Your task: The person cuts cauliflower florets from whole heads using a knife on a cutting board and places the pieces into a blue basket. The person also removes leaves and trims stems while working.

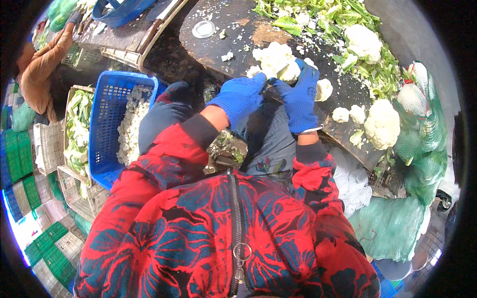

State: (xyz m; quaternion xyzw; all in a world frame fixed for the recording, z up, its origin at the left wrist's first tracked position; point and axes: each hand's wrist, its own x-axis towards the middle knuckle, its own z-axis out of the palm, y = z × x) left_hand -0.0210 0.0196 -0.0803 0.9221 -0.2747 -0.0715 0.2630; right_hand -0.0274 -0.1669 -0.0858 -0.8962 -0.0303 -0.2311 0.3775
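Both my hands wear blue knit gloves at the near edge of a dark, worn board [234, 41]. My left hand [240, 97] is curled, its fingertips close to the pale cauliflower florets [274, 57]; whether something sits inside it is hidden. My right hand [301, 95] has thumb and fingers around a cauliflower piece [288, 73] at the near side of that cluster. Beside its outer edge lies a loose floret [324, 89]. Farther right are smaller florets [340, 114] and a whole cauliflower head [382, 124].
Trimmed leaves [335, 18] heap at the back right around another cauliflower head [363, 43]. A blue plastic basket [123, 78] holding white pieces stands at my left, by a crate of leaves [78, 130]. Green mesh sacks [421, 149] line the right. Another person's sleeve [41, 80] shows far left.
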